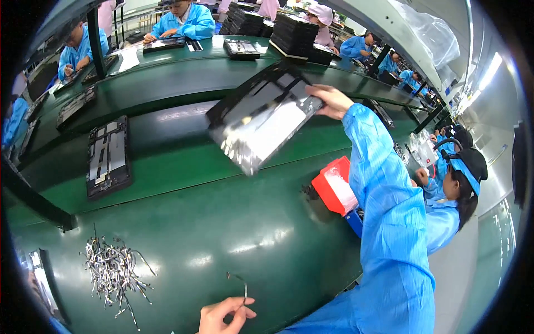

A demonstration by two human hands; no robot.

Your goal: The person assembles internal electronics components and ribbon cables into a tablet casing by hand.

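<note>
My right hand (332, 103), in a blue sleeve, is closed on the right corner of an opened tablet (267, 119) in a black tray-like holder. It is raised and tilted above the green bench, its grey and silver inner panels showing and its lower end blurred. Near the bottom of the view, my left hand (225, 316) pinches a short thin cable (245, 286) that curves up from the fingertips. A heap of similar small cables (117, 273) lies on the bench to its left.
A red bin (336, 186) and a blue bin (354, 221) stand beside my right sleeve. Another opened tablet (108, 158) lies on the conveyor (167, 133) at left. Black trays (292, 36) are stacked across the line. A co-worker in blue (445, 209) sits at my right.
</note>
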